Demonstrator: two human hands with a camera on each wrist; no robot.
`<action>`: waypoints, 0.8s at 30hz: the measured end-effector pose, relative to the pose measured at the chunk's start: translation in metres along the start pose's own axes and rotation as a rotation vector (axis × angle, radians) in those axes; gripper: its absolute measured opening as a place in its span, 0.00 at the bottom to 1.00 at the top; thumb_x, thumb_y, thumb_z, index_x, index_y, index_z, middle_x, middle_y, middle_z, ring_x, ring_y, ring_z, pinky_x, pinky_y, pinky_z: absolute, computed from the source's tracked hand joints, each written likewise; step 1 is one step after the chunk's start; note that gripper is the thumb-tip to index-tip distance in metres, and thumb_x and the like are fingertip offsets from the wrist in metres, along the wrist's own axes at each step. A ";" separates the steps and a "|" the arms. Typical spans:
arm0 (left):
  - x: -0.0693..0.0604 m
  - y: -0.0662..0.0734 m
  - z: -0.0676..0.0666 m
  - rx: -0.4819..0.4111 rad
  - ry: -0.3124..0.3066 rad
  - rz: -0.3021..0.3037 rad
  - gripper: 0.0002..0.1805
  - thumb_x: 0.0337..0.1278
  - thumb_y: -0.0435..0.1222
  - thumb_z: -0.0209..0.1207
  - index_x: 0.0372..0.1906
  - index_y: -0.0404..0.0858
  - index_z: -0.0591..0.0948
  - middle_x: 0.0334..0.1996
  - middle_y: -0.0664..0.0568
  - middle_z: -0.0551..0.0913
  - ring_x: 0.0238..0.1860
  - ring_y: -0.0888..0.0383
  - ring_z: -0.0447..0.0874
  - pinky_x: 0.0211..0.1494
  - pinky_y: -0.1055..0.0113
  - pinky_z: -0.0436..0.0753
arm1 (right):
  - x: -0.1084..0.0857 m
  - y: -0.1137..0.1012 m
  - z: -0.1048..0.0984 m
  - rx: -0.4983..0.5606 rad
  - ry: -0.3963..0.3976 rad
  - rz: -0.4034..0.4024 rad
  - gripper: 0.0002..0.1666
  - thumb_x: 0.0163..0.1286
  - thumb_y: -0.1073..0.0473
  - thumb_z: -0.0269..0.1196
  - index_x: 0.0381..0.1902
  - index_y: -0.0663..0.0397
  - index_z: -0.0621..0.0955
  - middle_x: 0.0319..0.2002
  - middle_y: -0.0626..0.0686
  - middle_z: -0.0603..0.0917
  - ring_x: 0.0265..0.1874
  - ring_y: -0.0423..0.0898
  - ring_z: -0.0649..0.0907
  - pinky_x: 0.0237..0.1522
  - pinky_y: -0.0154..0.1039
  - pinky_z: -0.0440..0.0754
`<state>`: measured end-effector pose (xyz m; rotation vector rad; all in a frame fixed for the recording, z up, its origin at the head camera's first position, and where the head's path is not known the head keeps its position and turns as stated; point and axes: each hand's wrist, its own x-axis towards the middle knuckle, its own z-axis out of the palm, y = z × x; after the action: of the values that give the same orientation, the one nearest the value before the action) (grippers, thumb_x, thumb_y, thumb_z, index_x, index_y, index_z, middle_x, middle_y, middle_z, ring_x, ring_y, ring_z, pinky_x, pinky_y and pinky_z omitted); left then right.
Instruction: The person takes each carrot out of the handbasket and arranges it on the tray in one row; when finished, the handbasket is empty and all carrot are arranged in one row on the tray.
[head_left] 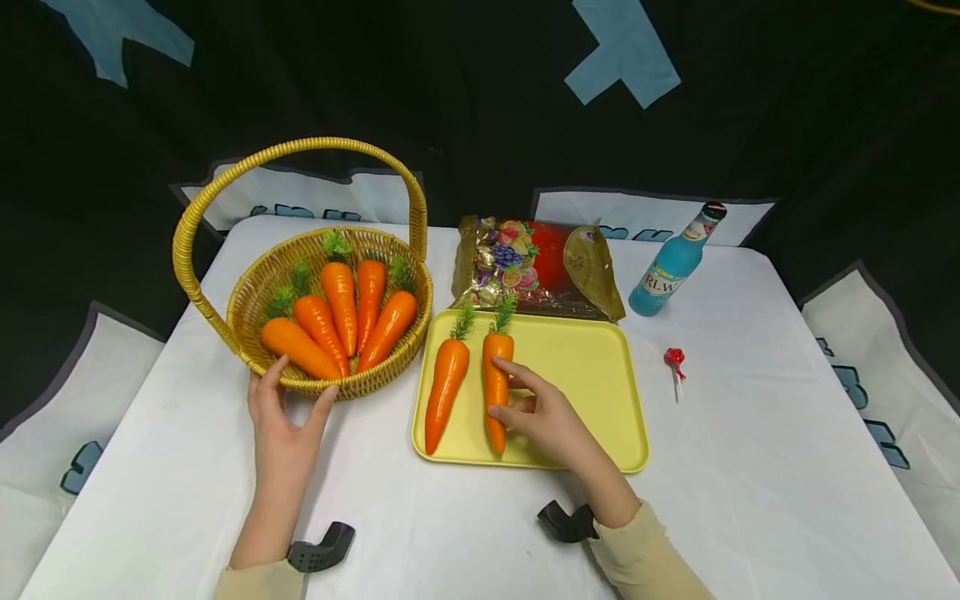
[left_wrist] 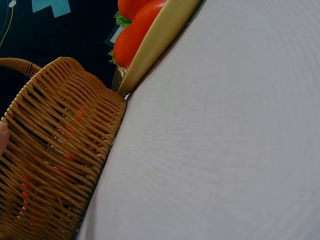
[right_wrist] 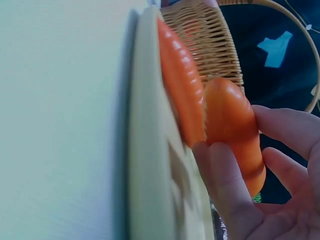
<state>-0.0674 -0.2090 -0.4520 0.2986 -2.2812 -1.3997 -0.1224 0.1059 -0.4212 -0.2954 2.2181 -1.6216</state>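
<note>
My left hand [head_left: 281, 433] touches the front rim of a yellow wicker basket [head_left: 382, 381], fingers spread and fairly straight. Several orange toy carrots [head_left: 386, 329] with green tops lie in this basket. To the right, my right hand [head_left: 543, 414] pinches a carrot [head_left: 497, 375] between thumb and fingers, over the yellow tray [head_left: 577, 367]. In the right wrist view, the thumb and fingers sit on either side of that carrot [right_wrist: 232, 117]. Another carrot [head_left: 447, 387] lies on the tray just left of it. The left wrist view shows only a fingertip [left_wrist: 3, 137] against the basket.
Behind the tray lies a gold and red candy bag [head_left: 543, 262]. A blue bottle [head_left: 671, 267] stands at the back right, with a red lollipop [head_left: 675, 362] in front of it. The basket's tall handle [head_left: 300, 146] arches above its bowl. White cloth [head_left: 420, 533] covers the table.
</note>
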 end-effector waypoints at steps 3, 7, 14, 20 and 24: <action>0.001 0.000 0.000 -0.004 0.001 0.003 0.40 0.56 0.32 0.66 0.71 0.41 0.59 0.75 0.48 0.42 0.72 0.51 0.50 0.71 0.52 0.56 | 0.001 0.004 0.003 -0.062 -0.001 0.005 0.37 0.62 0.57 0.69 0.69 0.38 0.70 0.59 0.59 0.74 0.28 0.47 0.79 0.29 0.37 0.77; 0.001 -0.001 0.000 -0.019 0.008 0.016 0.40 0.55 0.30 0.67 0.70 0.40 0.59 0.75 0.45 0.43 0.71 0.50 0.50 0.71 0.52 0.56 | 0.002 0.006 0.007 -0.130 0.002 0.015 0.37 0.61 0.55 0.70 0.68 0.35 0.71 0.58 0.56 0.76 0.25 0.46 0.76 0.25 0.35 0.73; 0.002 -0.002 -0.001 -0.020 0.011 0.026 0.40 0.55 0.31 0.67 0.70 0.39 0.59 0.74 0.44 0.44 0.71 0.50 0.51 0.72 0.52 0.55 | 0.005 0.004 0.012 -0.192 -0.011 0.007 0.37 0.62 0.56 0.69 0.68 0.35 0.71 0.56 0.51 0.76 0.22 0.46 0.74 0.22 0.34 0.72; 0.002 -0.003 0.000 -0.022 0.010 0.017 0.40 0.55 0.31 0.67 0.70 0.39 0.60 0.74 0.42 0.44 0.71 0.48 0.51 0.71 0.51 0.55 | 0.008 -0.001 0.014 -0.223 -0.036 -0.028 0.36 0.63 0.56 0.69 0.68 0.39 0.72 0.51 0.49 0.78 0.21 0.45 0.73 0.22 0.35 0.73; 0.002 -0.003 0.000 -0.016 0.011 0.017 0.40 0.55 0.31 0.67 0.70 0.39 0.59 0.74 0.42 0.44 0.71 0.47 0.51 0.72 0.51 0.55 | 0.012 -0.003 0.018 -0.235 -0.049 -0.053 0.35 0.63 0.56 0.69 0.68 0.41 0.72 0.48 0.49 0.78 0.21 0.44 0.73 0.22 0.35 0.72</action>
<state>-0.0691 -0.2109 -0.4547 0.2810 -2.2575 -1.4038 -0.1263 0.0846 -0.4257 -0.4560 2.3831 -1.3640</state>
